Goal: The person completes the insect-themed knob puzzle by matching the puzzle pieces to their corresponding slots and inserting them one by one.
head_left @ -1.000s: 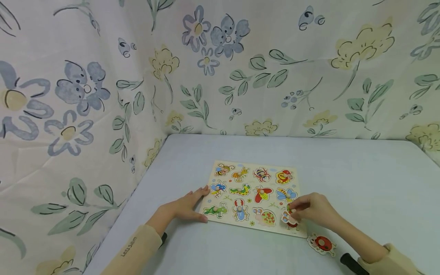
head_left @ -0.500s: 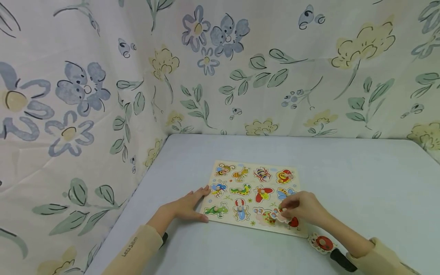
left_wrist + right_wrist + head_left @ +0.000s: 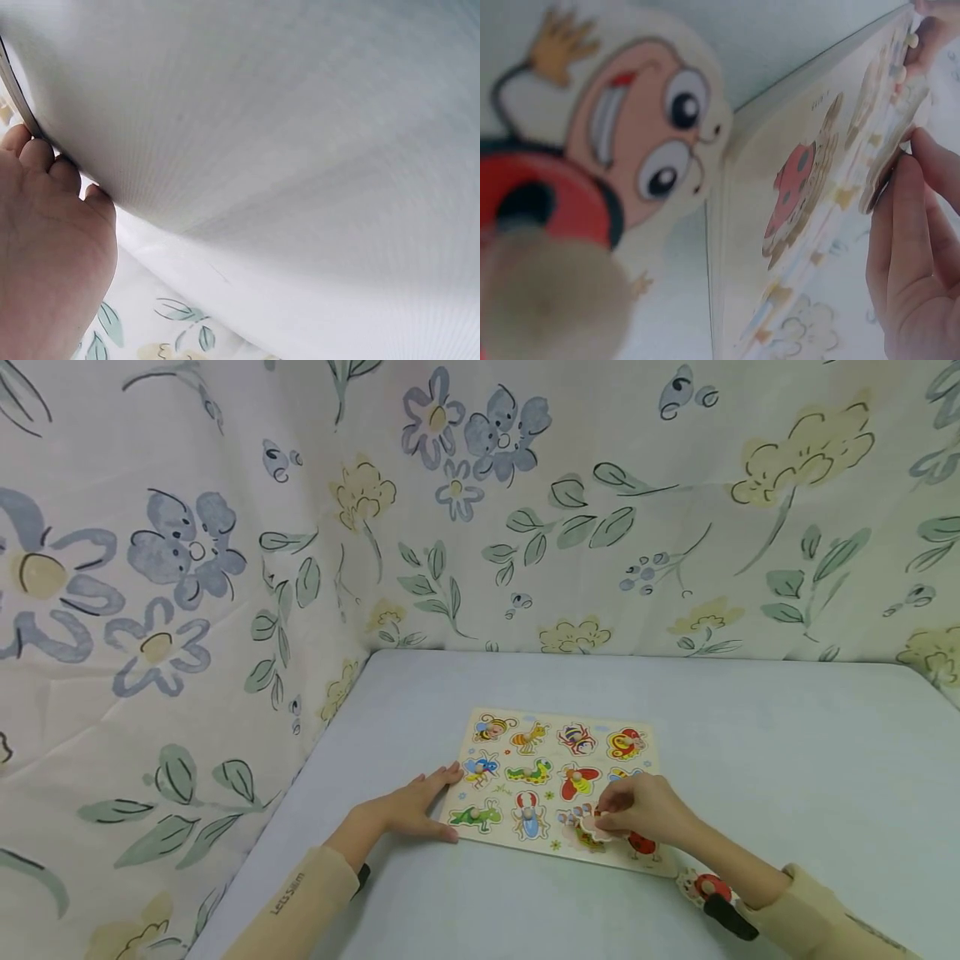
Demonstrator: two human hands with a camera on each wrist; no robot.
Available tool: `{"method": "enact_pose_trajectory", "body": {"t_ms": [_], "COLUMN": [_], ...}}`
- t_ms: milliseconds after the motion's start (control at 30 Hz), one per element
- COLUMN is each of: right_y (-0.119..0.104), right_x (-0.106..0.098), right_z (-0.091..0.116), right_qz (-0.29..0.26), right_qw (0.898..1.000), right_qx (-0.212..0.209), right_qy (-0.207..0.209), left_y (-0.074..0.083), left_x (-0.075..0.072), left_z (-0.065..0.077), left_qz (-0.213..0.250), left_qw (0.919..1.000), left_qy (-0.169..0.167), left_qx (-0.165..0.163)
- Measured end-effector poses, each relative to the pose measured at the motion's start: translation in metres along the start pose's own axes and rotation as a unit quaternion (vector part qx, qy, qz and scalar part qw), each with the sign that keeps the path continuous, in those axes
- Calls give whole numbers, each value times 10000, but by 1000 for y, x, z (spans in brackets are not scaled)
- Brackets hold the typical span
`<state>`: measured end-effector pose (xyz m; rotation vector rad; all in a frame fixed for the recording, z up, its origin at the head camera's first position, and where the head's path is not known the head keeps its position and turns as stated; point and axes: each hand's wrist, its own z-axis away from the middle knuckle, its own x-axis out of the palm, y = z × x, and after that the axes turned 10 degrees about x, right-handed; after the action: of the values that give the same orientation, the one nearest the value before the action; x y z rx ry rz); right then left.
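A wooden peg puzzle board with insect pictures lies on the table. My left hand rests at its left edge, fingers stretched along the side and thumb at the front corner. My right hand pinches a snail puzzle piece, tilted over the snail picture in the front row. In the right wrist view, thumb and fingers hold that piece edge-on. A ladybug piece with a round knob lies by the board's front right corner, partly hidden by my wrist strap; it looms large in the right wrist view.
Other knobbed pieces, such as a caterpillar and a stag beetle, sit in the board. A red ladybug picture shows on the board under my right hand. Flowered cloth hangs behind and left of the white table.
My right hand has carried the snail piece leftward, from over the ladybug picture to over the snail picture. My left hand has stayed at the board's edge.
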<state>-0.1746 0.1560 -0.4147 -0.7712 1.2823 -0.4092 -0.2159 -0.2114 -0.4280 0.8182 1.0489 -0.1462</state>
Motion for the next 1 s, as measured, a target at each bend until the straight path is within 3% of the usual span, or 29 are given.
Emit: {"method": "enact_pose_trajectory", "body": {"t_ms": [400,800,1000], "right_y": [-9,-11,-12], "right_x": [12,20,23], "right_z": [-8,-10,-13], "right_qz": [169,219,349], "right_qw": [9998,9985,9981], "right_qx": [-45,342,314], "right_qy": [-127,-373,-403], "left_y": [-1,1,1], "left_x": [1,-1,-1], "left_z": [-1,-1,0], "left_qz": [9,65,53], "left_qw": [10000,10000,10000], "left_qy": [4,17,5], "left_qx": [-33,66,76]}}
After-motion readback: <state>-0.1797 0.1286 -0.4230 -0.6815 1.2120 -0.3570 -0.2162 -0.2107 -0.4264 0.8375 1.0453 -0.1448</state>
